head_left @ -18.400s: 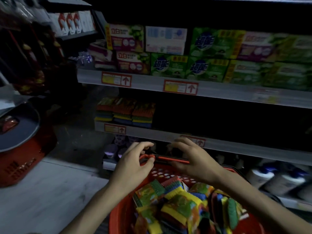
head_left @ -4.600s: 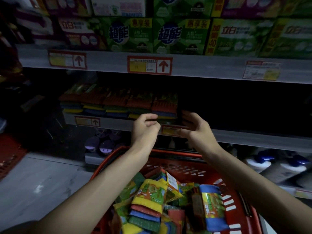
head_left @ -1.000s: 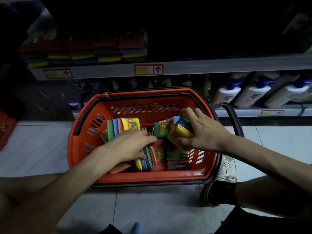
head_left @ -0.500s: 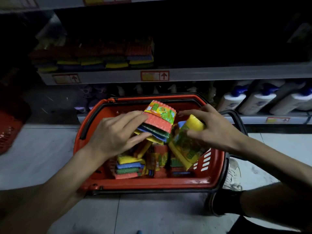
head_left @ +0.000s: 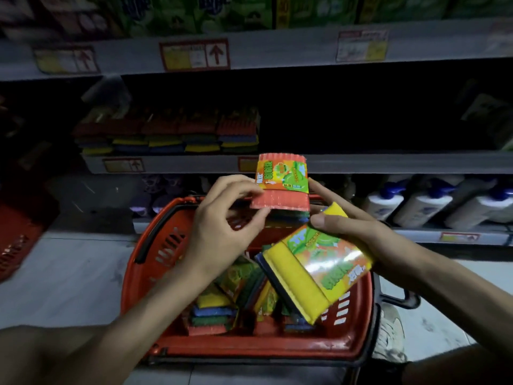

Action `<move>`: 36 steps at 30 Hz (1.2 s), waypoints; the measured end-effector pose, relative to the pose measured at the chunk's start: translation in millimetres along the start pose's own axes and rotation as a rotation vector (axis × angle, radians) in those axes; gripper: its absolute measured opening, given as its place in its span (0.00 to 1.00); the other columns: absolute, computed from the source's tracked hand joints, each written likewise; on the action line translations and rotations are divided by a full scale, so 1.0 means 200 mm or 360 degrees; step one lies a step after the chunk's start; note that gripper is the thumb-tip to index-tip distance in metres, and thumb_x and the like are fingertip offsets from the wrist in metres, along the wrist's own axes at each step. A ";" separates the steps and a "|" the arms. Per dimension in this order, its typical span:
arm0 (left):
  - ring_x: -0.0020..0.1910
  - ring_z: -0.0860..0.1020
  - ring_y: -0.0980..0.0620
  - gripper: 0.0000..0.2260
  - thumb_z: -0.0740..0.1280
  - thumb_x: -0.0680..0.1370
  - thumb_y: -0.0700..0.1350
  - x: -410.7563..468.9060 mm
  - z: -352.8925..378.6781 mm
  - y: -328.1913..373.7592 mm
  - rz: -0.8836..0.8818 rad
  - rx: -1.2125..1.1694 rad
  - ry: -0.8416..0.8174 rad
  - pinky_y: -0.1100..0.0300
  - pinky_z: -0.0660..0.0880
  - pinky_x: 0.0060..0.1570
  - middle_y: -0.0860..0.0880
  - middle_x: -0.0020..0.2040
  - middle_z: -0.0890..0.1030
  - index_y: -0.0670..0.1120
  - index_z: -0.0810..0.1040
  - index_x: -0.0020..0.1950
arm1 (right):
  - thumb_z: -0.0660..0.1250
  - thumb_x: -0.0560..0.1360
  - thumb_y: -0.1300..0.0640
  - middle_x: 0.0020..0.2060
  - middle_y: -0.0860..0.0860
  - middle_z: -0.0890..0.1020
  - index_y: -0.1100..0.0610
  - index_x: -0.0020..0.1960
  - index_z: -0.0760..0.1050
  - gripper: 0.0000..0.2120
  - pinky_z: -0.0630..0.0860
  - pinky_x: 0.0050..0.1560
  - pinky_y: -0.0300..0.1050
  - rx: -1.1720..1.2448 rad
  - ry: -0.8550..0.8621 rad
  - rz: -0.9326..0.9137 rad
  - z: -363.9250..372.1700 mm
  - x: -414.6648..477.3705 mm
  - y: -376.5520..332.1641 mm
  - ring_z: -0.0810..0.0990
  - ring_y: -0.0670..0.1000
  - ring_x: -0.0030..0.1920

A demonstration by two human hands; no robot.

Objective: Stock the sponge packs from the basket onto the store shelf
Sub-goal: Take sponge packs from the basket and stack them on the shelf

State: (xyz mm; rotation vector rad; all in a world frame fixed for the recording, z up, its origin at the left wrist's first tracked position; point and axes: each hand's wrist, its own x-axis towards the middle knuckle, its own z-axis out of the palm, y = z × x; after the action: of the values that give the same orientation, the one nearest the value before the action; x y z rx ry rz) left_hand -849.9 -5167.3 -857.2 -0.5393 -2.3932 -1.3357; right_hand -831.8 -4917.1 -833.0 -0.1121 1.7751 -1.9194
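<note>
My left hand point(head_left: 222, 218) pinches a sponge pack with a red top point(head_left: 280, 187) by its left edge, raised above the red basket point(head_left: 155, 262). My right hand point(head_left: 358, 232) grips a second sponge pack with a yellow top point(head_left: 313, 270), tilted down to the left; its fingertips also touch the right side of the red-topped pack. Several more sponge packs point(head_left: 213, 309) lie loose in the basket. On the middle shelf point(head_left: 388, 162) a row of stacked sponge packs point(head_left: 169, 134) stands at the left; the shelf to the right of them is dark.
White pump bottles point(head_left: 416, 204) stand on the lowest shelf at the right. Boxed goods fill the top shelf point(head_left: 277, 48) with its price tags. A second red basket point(head_left: 16, 240) sits on the floor at the left. My shoe point(head_left: 388, 337) is beside the basket's right side.
Both hands have lifted their sponge packs out of the basket and up toward the middle shelf. The view has tilted up, showing the top shelf again.
</note>
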 end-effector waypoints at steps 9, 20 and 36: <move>0.60 0.84 0.47 0.20 0.74 0.76 0.43 0.14 0.15 0.05 -0.1138 -0.1233 0.0059 0.53 0.78 0.61 0.45 0.58 0.86 0.43 0.79 0.68 | 0.79 0.70 0.52 0.65 0.33 0.78 0.30 0.77 0.58 0.45 0.82 0.54 0.41 -0.0241 0.0234 -0.0393 -0.01 0.06 0.05 0.83 0.47 0.63; 0.58 0.84 0.50 0.20 0.72 0.78 0.42 0.20 0.25 0.04 -0.1314 -0.1392 0.0137 0.53 0.78 0.62 0.50 0.55 0.87 0.52 0.77 0.70 | 0.78 0.69 0.42 0.70 0.34 0.74 0.25 0.76 0.56 0.44 0.79 0.66 0.54 -0.0572 0.0392 -0.0372 -0.09 0.13 0.01 0.78 0.46 0.69; 0.50 0.85 0.55 0.07 0.74 0.77 0.44 0.45 0.34 -0.06 -0.1007 -0.0937 0.0417 0.58 0.83 0.50 0.49 0.50 0.87 0.47 0.80 0.54 | 0.81 0.61 0.35 0.68 0.41 0.79 0.29 0.71 0.68 0.42 0.80 0.64 0.55 -0.0322 0.0400 -0.0248 -0.09 0.28 0.03 0.84 0.48 0.61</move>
State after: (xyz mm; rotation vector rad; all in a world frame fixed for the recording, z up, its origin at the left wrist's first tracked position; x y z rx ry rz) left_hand -942.2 -5100.9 -857.8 0.2934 -1.9964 -2.2360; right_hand -886.1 -4925.1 -856.9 -0.0855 2.1843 -1.9245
